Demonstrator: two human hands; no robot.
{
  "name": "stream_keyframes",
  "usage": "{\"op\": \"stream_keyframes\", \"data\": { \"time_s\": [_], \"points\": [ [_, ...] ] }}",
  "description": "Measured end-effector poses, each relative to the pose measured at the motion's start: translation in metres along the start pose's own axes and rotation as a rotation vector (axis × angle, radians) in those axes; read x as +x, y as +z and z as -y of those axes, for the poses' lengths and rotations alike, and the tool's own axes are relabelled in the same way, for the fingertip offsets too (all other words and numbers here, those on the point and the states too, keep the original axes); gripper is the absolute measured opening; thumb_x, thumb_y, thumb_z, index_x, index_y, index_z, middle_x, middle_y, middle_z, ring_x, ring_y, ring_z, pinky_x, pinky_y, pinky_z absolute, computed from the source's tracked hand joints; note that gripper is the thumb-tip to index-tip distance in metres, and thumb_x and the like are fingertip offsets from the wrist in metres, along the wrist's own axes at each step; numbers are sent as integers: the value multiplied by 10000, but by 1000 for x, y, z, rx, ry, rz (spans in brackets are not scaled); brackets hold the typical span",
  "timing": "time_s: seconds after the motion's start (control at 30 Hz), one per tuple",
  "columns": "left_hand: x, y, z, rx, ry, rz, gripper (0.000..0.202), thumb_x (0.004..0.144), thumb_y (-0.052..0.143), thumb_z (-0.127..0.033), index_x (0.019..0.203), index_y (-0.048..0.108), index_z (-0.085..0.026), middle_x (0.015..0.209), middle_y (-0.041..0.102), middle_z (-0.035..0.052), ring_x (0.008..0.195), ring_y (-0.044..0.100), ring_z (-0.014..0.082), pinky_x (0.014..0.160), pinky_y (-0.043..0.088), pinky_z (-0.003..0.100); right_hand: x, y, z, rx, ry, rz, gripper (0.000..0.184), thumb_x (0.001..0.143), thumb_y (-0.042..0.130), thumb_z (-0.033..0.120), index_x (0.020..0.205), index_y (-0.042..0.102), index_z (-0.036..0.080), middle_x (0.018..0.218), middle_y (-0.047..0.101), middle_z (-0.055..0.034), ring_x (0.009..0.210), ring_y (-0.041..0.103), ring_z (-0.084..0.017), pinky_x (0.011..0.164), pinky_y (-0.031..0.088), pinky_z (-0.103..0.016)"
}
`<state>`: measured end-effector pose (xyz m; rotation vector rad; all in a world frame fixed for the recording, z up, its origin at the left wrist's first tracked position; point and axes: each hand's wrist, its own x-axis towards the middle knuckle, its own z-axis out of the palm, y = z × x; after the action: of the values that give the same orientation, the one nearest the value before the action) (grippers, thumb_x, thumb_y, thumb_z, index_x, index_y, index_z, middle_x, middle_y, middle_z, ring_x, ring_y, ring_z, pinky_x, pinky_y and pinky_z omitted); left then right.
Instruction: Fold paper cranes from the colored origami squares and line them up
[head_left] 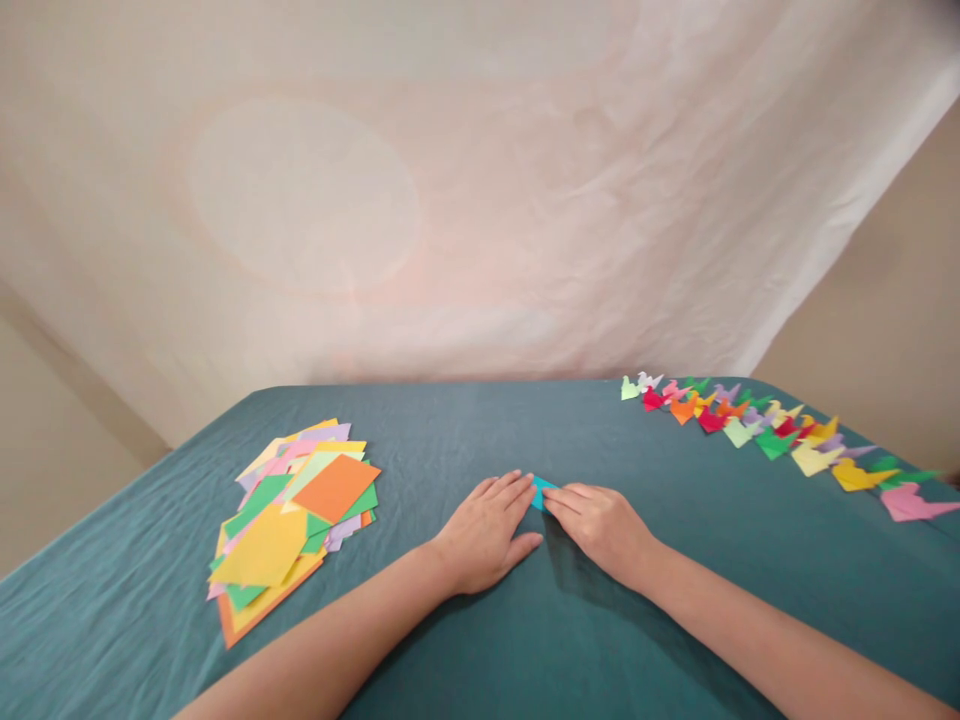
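Note:
A small piece of blue paper (540,492) lies on the table between my two hands, mostly covered by fingers, so its full shape is hidden. My left hand (491,530) rests flat on the cloth with its fingers stretched out, the fingertips at the paper's left edge and the thumb apart. From the other side, my right hand (600,525) has its fingers curled and pressed together on the paper's right part.
A loose pile of coloured paper sheets (262,545) lies on the left of the green tablecloth (465,430). Rows of folded paper birds (817,458) in many colours stand along the right side. A pale cloth (480,200) hangs behind the table.

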<state>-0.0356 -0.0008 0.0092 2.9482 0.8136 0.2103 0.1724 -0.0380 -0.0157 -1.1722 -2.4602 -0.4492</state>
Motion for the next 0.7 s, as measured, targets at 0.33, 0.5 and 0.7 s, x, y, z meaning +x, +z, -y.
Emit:
{"op": "stream_keyframes", "data": {
  "time_s": [0.33,0.5,0.7],
  "points": [
    [-1,1,1,7,-18,9,549,929,255,-474,1380,253,-160,1445,267,87,1329,220,212,1065,200,376,-2,3,1,-12,27,15,184,846,512,106,977,639,129,1022,666,-77,880,608,-188,758,510,-306],
    [-1,3,2,-14,-14,3,552,924,272,-479,1380,259,-169,1443,271,87,1323,234,220,1067,193,384,-3,4,1,-24,27,5,191,855,495,106,977,639,138,1021,667,-85,885,607,-180,763,505,-297],
    [0,1,3,-18,-6,7,553,920,287,-481,1380,267,-173,1442,276,87,1319,244,218,1063,212,388,-3,4,1,-22,25,-15,194,854,492,106,974,641,136,1019,669,-86,872,615,-174,766,508,-295]
  ]
}}
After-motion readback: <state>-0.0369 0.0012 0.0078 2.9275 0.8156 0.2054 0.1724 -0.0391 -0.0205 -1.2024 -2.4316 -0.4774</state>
